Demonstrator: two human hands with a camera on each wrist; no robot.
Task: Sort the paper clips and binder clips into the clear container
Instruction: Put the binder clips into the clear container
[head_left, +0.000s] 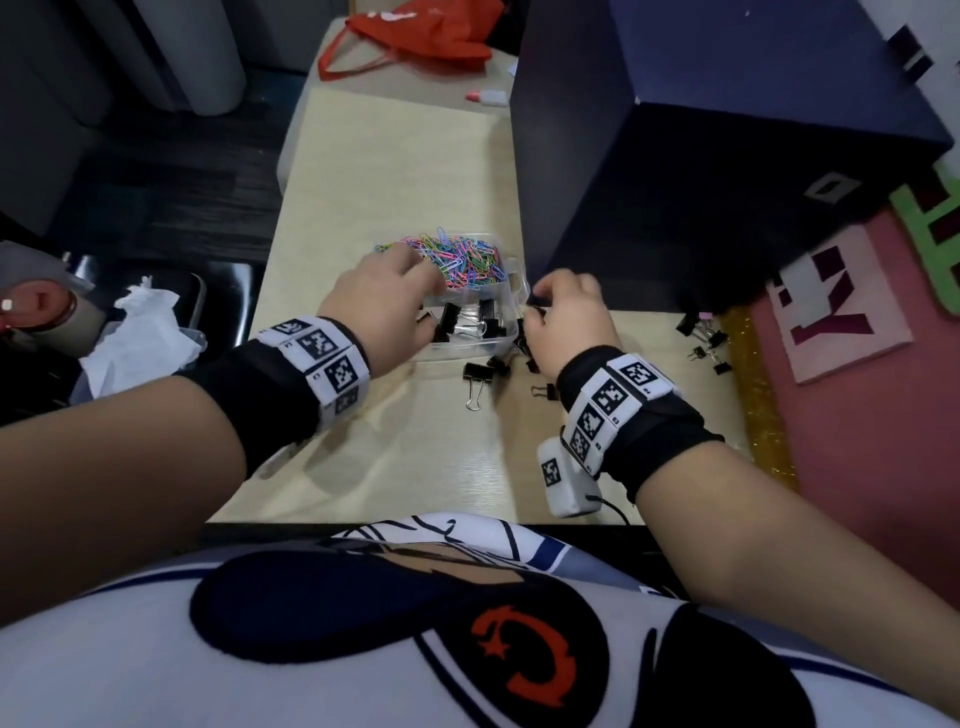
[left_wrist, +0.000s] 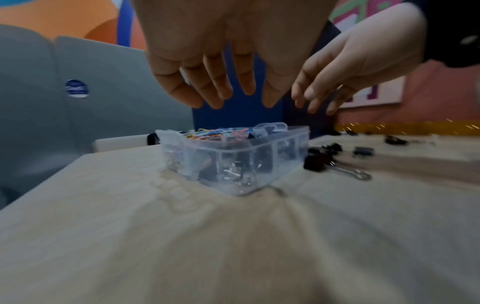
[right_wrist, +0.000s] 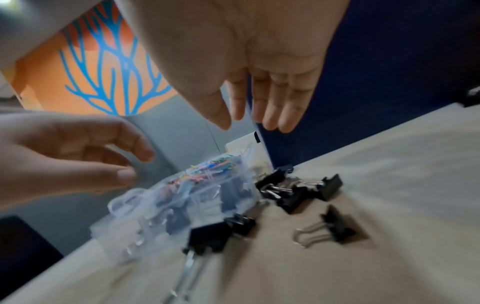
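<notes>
- Clear plastic container (head_left: 511, 273) on the pale wooden table (head_left: 395, 171), directly under the left hand (head_left: 382, 306) and just left of the right hand (head_left: 566, 317).
- Two compartments visible: far one heaped with coloured paper clips (head_left: 462, 257), just beyond the left fingertips; near one holding black binder clips (head_left: 470, 317), below and beside the left palm.
- Left hand hovering above the container, fingers (left_wrist: 215, 90) spread and pointing down in the left wrist view, nothing between them, no contact with the plastic visible.
- Right hand raised at the container's right edge; in the right wrist view fingers (right_wrist: 270, 107) straight, close together, hanging down, nothing gripped. From the head view, knuckles bent and a dark shape at the fingertips, not clear enough to call a clip in hand.
- Loose black binder clips (right_wrist: 293, 191) on the table below the right hand, clustered against the container's right wall; another one (right_wrist: 335, 226) a little apart, nearer the right wrist, wire handles pointing left.
- One larger binder clip (head_left: 478, 376) with silver handles on the table between the two wrists, just in front of the container.
- Further small binder clips (head_left: 704, 338) well to the right of the right hand, by the table's edge.
- Dark blue box (head_left: 701, 156) standing beyond the right hand.
- Red bag (head_left: 415, 36) at the far end of the table, well beyond both hands.
</notes>
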